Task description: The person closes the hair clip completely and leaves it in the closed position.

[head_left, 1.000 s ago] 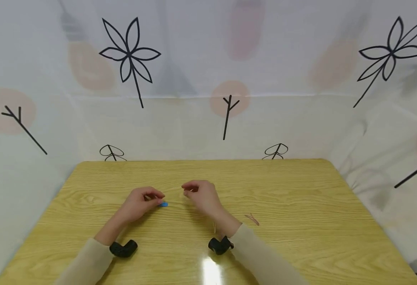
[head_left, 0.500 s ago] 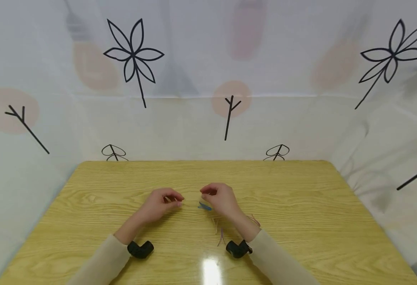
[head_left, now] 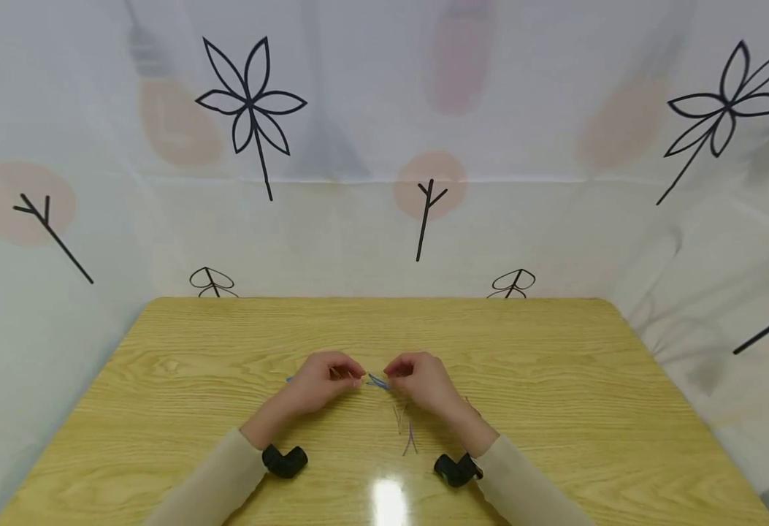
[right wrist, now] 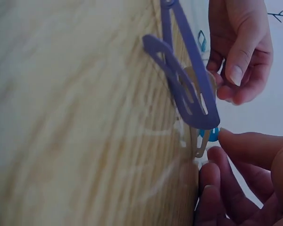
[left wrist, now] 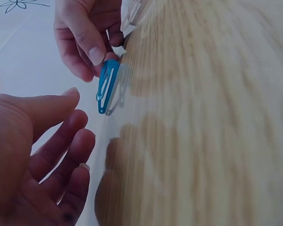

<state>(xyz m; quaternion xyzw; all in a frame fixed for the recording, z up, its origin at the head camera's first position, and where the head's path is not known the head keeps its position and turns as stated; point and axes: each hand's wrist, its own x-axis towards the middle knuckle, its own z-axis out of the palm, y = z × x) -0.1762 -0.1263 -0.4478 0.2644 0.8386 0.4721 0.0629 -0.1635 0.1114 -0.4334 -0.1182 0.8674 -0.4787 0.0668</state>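
Blue and glossy, the hair clip [left wrist: 111, 85] is on the wood-patterned table [head_left: 226, 336] between the two hands, with its wide rounded end at the fingertips of the right hand [head_left: 423, 381]. Those fingers are bent and near to one another, but whether they pinch the clip or only touch it, I cannot tell. The left hand [head_left: 326, 381] is just beside the narrow end, its thumb and fingers apart, and it holds nothing that I can see. I suppose the clip is of thin painted metal, so it should be very light, stiff but springy, hardly fragile, and perhaps a little slippery. The best place to take it would be the wide end, with thumb and forefinger, because the narrow legs could snap if they are pressed. Only the head camera gives, partly covered by the left hand, what is probably a second blue clip [head_left: 288, 379], while the left wrist camera shows better the slots of the first one. For the right wrist camera, a purple clip [right wrist: 195, 59] and a beige clip [right wrist: 198, 151] come in front and hide most of it.
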